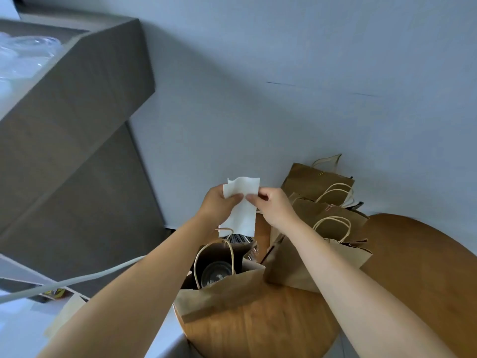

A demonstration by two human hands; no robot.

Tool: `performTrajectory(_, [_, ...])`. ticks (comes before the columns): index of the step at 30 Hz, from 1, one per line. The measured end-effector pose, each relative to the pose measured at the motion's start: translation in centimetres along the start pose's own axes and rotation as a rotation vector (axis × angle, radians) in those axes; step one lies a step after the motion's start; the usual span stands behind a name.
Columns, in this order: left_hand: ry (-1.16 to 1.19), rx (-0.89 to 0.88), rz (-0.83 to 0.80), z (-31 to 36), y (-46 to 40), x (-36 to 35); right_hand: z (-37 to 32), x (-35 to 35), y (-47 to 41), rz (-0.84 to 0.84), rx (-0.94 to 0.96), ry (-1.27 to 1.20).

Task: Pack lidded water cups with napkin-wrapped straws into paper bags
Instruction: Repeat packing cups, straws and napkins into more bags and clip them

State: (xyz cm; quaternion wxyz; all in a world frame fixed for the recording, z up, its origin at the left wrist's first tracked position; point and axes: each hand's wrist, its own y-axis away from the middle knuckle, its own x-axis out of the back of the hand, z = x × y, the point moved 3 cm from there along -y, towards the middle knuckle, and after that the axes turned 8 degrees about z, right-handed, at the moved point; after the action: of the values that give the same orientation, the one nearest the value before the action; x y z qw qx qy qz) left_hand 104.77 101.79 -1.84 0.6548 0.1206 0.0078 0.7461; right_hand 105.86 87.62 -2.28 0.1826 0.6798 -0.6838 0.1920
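Napkin: white napkin [242,205], held up above the round table, between both hands, hanging partly unfolded; its top edge curls over the left fingers. Whether a straw lies inside it cannot be told.
Left hand: left hand [219,202] grips the napkin's upper left part, thumb pressed to the front of the sheet, fingers curled behind it.
Right hand: right hand [273,205] pinches the napkin's right edge between thumb and fingertips, just beside the left thumb.
Open bag: brown paper bag [222,293] with twisted paper handles, standing open on the table directly below the napkin.
Open bag contents: one clear cup with lid [216,273], seen from above through the bag's mouth; any water in it is not discernible.
Other bags: three or so brown paper bags [320,202], standing close together right of the open one, against the wall; tops closed, one with a small pink clip; contents hidden. The right forearm crosses the nearest of them.
Striped item: black-and-white striped object [238,239] behind the open bag, mostly covered by the napkin; identity unclear.
Table: round wooden table [413,267], cut off at the lower frame edge.
Cabinet: grey cabinet [77,125] at left; on its top, blurred clear plastic [23,55], cut off by the frame.
Cable: pale cable [77,280] running across lower left.
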Motion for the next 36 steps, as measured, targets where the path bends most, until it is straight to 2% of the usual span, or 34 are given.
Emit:
performTrajectory(4, [-0.072,0.002,0.109,-0.2,-0.5,0.4,1.5,0.7,0.0,0.045,-0.082,0.004])
performTrajectory(8, [-0.106,0.007,0.106,-0.7,-0.9,0.2,3.6,0.1,0.1,0.020,-0.161,0.038])
performTrajectory(13, [-0.173,0.058,0.095,-2.4,-3.6,0.0,6.4,-1.7,-2.0,-0.122,-0.154,0.350])
performTrajectory(15, [-0.223,0.088,0.064,-3.4,-5.2,-0.4,7.8,-3.1,-2.8,-0.260,-0.072,0.585])
performTrajectory(18, [-0.280,0.122,-0.018,-5.1,-7.2,-1.2,10.3,-6.3,-3.6,-0.600,0.044,0.988])
performTrajectory(21, [-0.363,0.134,-0.098,-6.6,-8.7,-1.8,13.0,-8.7,-4.2,-0.797,0.050,1.203])
performTrajectory(31, [-0.541,0.237,-0.265,-11.1,-10.1,-2.5,17.1,-10.4,-3.8,-0.877,-0.032,1.177])
performTrajectory(36, [-0.578,0.254,-0.263,-12.3,-10.0,-2.7,17.1,-10.6,-3.8,-0.832,0.007,1.177])
